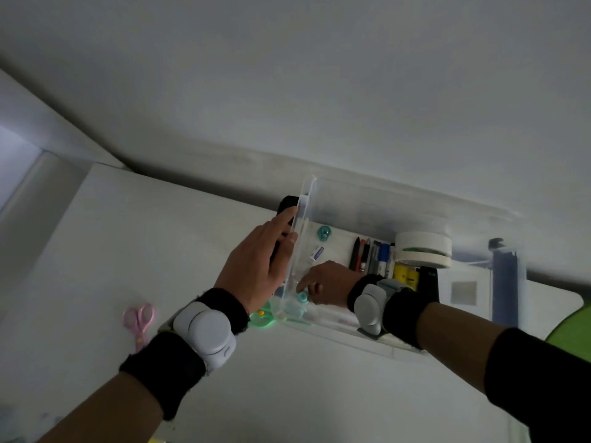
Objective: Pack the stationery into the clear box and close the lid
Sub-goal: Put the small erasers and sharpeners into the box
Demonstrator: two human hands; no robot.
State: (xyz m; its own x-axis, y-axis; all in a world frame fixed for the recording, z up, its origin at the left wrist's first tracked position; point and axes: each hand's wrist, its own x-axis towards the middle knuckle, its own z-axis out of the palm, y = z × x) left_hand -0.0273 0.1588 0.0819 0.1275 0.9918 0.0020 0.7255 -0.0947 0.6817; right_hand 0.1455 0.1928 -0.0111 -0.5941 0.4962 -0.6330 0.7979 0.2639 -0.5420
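The clear box (415, 199) stands open on the white table against the wall. Inside lie several pens and markers (372, 255), a roll of masking tape (423, 249), yellow items (406, 276), a small white eraser (317, 252) and a teal clip (324, 233). My left hand (259, 266) is outside the box's left wall, wrapped around a black object (285, 204). My right hand (326, 282) reaches inside the box at its near left corner, fingertips pinching a small teal item (302, 297).
Pink scissors (139, 319) lie on the table to the left of my left wrist. Green-handled scissors (262, 318) lie just outside the box's near left corner. A green object (572, 321) shows at the right edge. A wall runs right behind the box.
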